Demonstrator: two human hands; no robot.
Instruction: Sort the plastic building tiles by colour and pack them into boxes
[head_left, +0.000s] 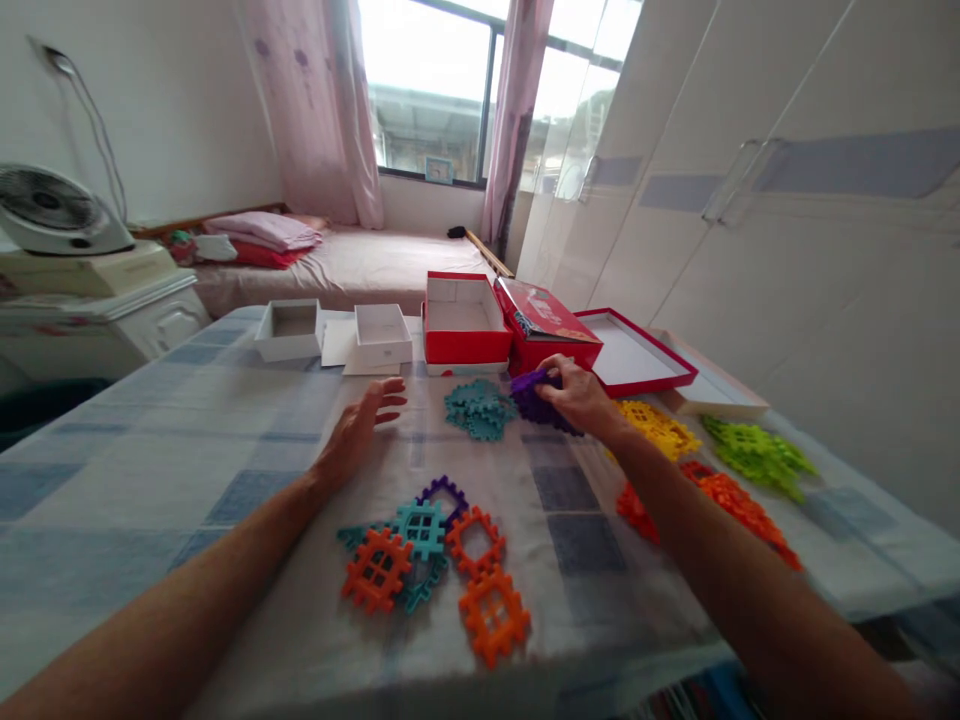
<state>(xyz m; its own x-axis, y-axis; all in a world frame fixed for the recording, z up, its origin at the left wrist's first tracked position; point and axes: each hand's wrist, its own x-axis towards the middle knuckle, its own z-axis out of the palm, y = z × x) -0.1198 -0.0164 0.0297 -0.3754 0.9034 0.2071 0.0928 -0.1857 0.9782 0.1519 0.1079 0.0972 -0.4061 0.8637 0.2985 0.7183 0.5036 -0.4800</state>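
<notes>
My right hand (576,395) reaches to the far right part of the table, fingers closed on purple interlocking plastic building pieces (534,398) in a heap. How many pieces it grips is hidden. To its left lies a heap of teal building pieces (480,408). My left hand (366,418) is held above the cloth left of that heap, fingers apart and holding nothing. Nearer to me lies a loose group of pieces: an orange window-shaped piece (377,570), a teal window-shaped piece (421,529), a purple frame piece (444,492) and further orange ones (494,612).
Heaps of yellow pieces (658,430), orange pieces (742,512) and lime-green pieces (757,452) lie on the right. Along the back stand white boxes (384,348), an open red box (466,345), a closed red box (559,352) and a red-rimmed lid (652,385). A checked cloth covers the table (247,505).
</notes>
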